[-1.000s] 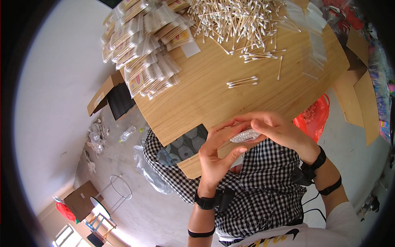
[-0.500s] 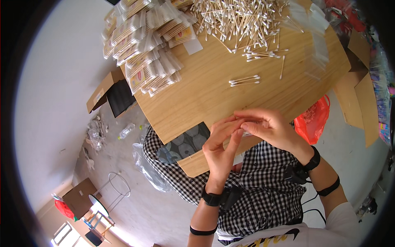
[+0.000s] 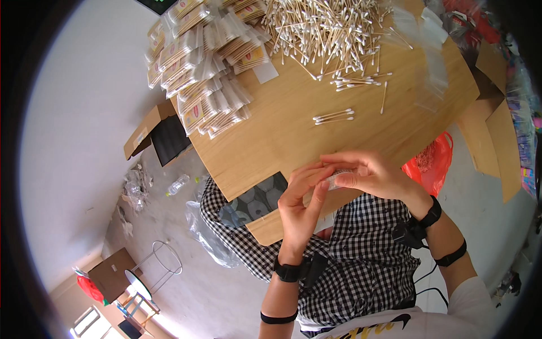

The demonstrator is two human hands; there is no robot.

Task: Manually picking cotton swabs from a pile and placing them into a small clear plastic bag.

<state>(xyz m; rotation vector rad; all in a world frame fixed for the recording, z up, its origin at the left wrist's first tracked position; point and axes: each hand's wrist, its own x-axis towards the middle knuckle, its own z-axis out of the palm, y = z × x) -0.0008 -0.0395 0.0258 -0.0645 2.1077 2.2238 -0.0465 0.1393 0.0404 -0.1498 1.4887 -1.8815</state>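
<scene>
Over the near edge of the wooden table, my left hand (image 3: 303, 195) and my right hand (image 3: 375, 175) meet at the fingertips. Between them they hold a small clear plastic bag (image 3: 334, 179), mostly covered by the fingers; its contents are hard to make out. Both thumbs press on it from the near side. Just beyond my hands lies a small group of cotton swabs (image 3: 333, 117), side by side. A big loose heap of cotton swabs (image 3: 324, 34) covers the far middle of the table. Filled swab packets (image 3: 197, 73) are piled at the far left.
Clear plastic bags (image 3: 433, 68) lie at the table's (image 3: 271, 127) right side. A red plastic bag (image 3: 432, 166) hangs by the right edge, with an open cardboard box (image 3: 485, 133) beyond it. Another box (image 3: 149, 133) stands left. A dark patterned sheet (image 3: 257, 200) lies at the near left corner.
My right thumb has shifted slightly, and more of the clear bag shows between my hands. The hands stay in nearly the same place; the view has moved a little.
</scene>
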